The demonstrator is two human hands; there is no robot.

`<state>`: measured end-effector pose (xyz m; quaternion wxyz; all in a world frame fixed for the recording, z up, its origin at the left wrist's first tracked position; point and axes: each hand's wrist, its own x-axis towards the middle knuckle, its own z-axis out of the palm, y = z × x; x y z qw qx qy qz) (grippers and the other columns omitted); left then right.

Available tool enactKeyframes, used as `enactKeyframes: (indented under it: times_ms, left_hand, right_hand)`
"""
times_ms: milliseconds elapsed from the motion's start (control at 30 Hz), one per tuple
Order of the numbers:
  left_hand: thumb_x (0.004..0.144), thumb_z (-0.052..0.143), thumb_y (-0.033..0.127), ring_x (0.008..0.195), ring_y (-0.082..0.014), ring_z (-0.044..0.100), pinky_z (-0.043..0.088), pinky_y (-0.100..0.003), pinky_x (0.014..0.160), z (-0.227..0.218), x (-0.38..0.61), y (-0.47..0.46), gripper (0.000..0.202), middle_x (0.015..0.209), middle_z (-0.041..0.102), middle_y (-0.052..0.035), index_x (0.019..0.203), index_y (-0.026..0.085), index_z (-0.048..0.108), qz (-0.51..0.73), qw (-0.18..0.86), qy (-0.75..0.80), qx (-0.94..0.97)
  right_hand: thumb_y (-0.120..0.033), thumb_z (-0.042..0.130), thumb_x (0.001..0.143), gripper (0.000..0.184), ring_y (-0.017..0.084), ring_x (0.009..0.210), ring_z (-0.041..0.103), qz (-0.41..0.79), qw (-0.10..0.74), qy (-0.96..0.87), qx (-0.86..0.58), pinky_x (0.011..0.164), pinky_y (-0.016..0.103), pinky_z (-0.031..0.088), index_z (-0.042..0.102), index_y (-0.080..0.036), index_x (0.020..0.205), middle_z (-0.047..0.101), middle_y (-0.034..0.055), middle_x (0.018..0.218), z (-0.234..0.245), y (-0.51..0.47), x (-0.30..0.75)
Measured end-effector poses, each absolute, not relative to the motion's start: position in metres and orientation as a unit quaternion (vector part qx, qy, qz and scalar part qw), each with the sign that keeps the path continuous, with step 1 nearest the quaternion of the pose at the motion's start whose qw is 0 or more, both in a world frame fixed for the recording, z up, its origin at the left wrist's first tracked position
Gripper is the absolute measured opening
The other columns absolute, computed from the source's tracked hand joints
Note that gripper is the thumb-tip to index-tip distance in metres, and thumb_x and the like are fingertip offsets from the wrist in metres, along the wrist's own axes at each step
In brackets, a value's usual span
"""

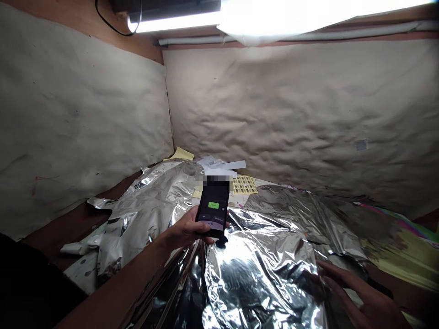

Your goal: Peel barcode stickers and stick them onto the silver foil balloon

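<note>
My left hand (192,226) is closed around a black smartphone (214,208), its thumb lying on the lower part of the lit screen. A green box shows on the dark display, with a pale bar below it. Beneath the phone spreads a crinkled silver foil sheet (267,265). At the lower right, my right hand (366,297) has its fingers stretched toward the foil's right edge, apart from one another. Whether the fingertips touch the foil is hard to see. A dark curved object (363,269) lies by that hand, its kind unclear.
Behind the phone lie a yellow label sheet (245,184), white paper strips (233,165) and a yellow paper (183,154). Yellow material (404,256) is at the right. Paper-covered walls (291,100) close off the back and left. A tube light (178,21) hangs overhead.
</note>
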<state>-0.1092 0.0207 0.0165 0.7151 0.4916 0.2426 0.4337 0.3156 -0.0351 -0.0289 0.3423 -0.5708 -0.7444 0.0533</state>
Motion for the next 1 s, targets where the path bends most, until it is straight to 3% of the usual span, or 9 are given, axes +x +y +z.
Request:
enactKeyframes:
  times_ms: [167,500,1000]
  left_hand:
    - [0.076,0.073,0.020,0.113,-0.0359,0.060,0.059,-0.023,0.062,0.017,-0.109,0.021,0.058,0.123,0.061,-0.0220,0.129,0.011,0.052,0.427,0.715,0.246,0.496]
    - [0.076,0.073,0.020,0.108,-0.0337,0.063,0.059,-0.024,0.061,0.019,-0.108,0.021,0.059,0.121,0.062,-0.0208,0.131,0.012,0.052,0.426,0.713,0.242,0.501]
    - [0.077,0.072,0.019,0.114,-0.0369,0.058,0.060,-0.024,0.063,0.016,-0.109,0.022,0.059,0.121,0.061,-0.0218,0.131,0.012,0.050,0.425,0.713,0.235,0.506]
  right_hand:
    - [-0.044,0.058,0.086,0.030,0.025,0.092,0.072,0.036,0.326,-0.765,-0.554,0.077,0.032,0.062,0.069,-0.030,0.110,0.073,-0.0003,0.107,-0.028,-0.034,0.319]
    - [-0.044,0.056,0.088,0.031,0.023,0.094,0.072,0.029,0.313,-0.773,-0.551,0.076,0.028,0.062,0.067,-0.029,0.113,0.073,-0.0007,0.109,-0.033,-0.032,0.324]
    - [-0.043,0.056,0.089,0.032,0.024,0.097,0.071,0.027,0.316,-0.767,-0.558,0.077,0.028,0.061,0.065,-0.029,0.117,0.072,-0.0012,0.113,-0.041,-0.033,0.329]
